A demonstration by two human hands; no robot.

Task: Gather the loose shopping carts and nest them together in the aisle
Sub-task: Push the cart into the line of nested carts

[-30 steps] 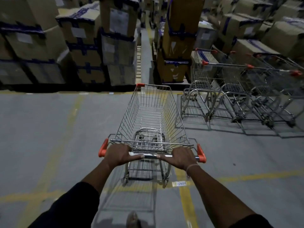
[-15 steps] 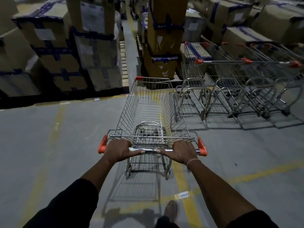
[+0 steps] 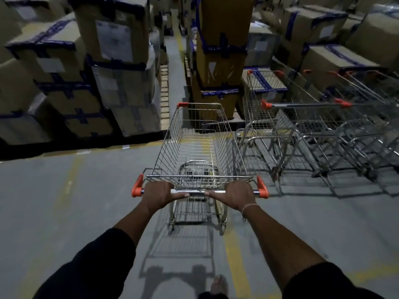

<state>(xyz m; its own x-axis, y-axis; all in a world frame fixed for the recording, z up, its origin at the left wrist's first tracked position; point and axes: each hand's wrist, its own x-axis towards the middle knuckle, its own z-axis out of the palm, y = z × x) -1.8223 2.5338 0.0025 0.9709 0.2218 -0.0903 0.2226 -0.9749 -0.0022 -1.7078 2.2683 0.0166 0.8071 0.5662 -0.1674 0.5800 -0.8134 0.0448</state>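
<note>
An empty wire shopping cart (image 3: 194,134) with orange corner caps stands in front of me on the grey floor. My left hand (image 3: 160,192) grips the left part of its metal handle bar (image 3: 197,192), and my right hand (image 3: 236,194) grips the right part. To the right stands a row of several nested carts (image 3: 323,134) with orange-tipped handles, pointing sideways to mine. The front right corner of my cart is close beside the leftmost cart of that row.
Tall stacks of taped cardboard boxes (image 3: 112,67) on pallets rise on the left and ahead (image 3: 222,52), with a narrow aisle (image 3: 176,67) between them. More boxes (image 3: 336,59) stand behind the cart row. Yellow lines (image 3: 235,264) mark the floor. My foot (image 3: 219,284) shows at the bottom.
I have pushed the cart forward toward the box stacks and the narrow aisle. The nested row now lies closer beside the cart's right side. Both hands have kept their grip.
</note>
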